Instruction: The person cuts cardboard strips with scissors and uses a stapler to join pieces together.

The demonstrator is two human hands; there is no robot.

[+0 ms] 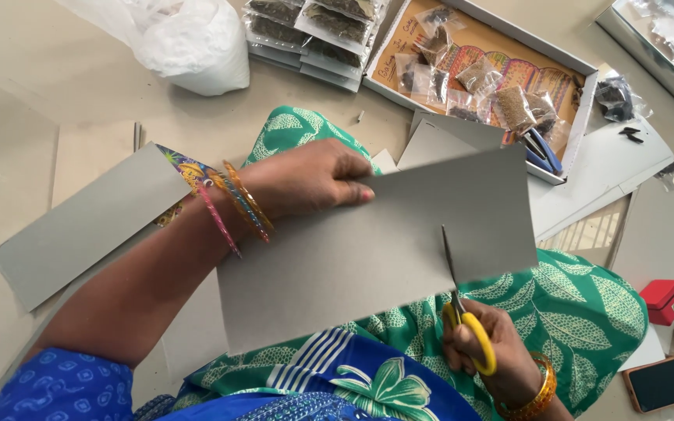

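Left hand (306, 178): palm down, fingers clamped on the top edge of the grey card sheet (376, 249).
Sheet: flat, matte, rectangular, held above the lap.
Right hand (489, 352): fingers closed through yellow-handled scissors (462, 300), blades in the sheet's lower edge.

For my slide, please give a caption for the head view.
Left hand holds grey cardboard sheet while right hand cuts it with yellow-handled scissors.
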